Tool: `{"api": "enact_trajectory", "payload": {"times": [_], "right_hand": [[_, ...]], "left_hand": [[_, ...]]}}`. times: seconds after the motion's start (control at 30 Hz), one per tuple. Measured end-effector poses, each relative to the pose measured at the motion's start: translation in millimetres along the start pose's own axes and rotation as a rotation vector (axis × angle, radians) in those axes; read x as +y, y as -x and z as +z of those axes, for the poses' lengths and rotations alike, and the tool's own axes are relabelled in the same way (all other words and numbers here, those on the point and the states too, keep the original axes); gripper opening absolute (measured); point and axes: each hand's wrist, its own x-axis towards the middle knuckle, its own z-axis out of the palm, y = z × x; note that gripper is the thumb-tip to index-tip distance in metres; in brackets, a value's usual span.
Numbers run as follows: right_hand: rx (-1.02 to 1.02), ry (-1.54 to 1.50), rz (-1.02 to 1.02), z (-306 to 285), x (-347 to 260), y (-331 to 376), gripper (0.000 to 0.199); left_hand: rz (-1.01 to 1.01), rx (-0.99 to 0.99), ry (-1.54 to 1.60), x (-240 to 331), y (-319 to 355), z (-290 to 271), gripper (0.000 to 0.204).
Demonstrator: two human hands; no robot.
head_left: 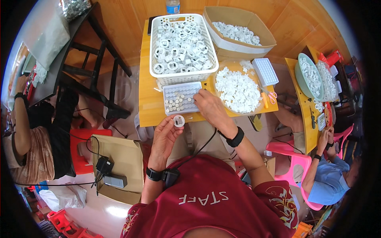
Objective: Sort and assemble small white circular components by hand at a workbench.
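Between the thumb and fingers of my left hand (164, 139) is a round white plastic part (179, 121) with a dark slot in its middle. I hold it just off the table's front edge. My right hand (212, 109) reaches over the right end of a shallow white tray (169, 88) with round pockets. Its fingers are bent together and pointing down; whatever is between them is hidden. Small round silvery discs (174, 104) lie in the tray, mostly in its left and middle part.
Behind the tray stands a white basket (216, 65) full of white plastic parts. To its right are a cardboard box (254, 47), a round tray of small white pieces (238, 89), a blue-white pocketed tray (265, 71) and scissors (272, 97). Other people sit at tables on both sides.
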Motion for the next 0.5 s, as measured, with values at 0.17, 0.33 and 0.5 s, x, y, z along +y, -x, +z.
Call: {"api": "enact_trajectory", "payload": {"times": [0.17,0.33,0.5], "right_hand": [[0.08,0.043,-0.018,3.6,-1.0,2.4,0.009],[0.088,-0.067,0.052,-8.2,-19.4,4.2,0.009],[0.199,-0.422,-0.013,-8.1,-50.7,18.4,0.01]], "left_hand": [[0.005,0.0,-0.001,0.7,3.6,2.0,0.025],[-0.004,-0.001,0.004,1.0,3.3,-0.1,0.024],[-0.004,-0.016,0.008,0.3,1.3,3.8,0.024]]}}
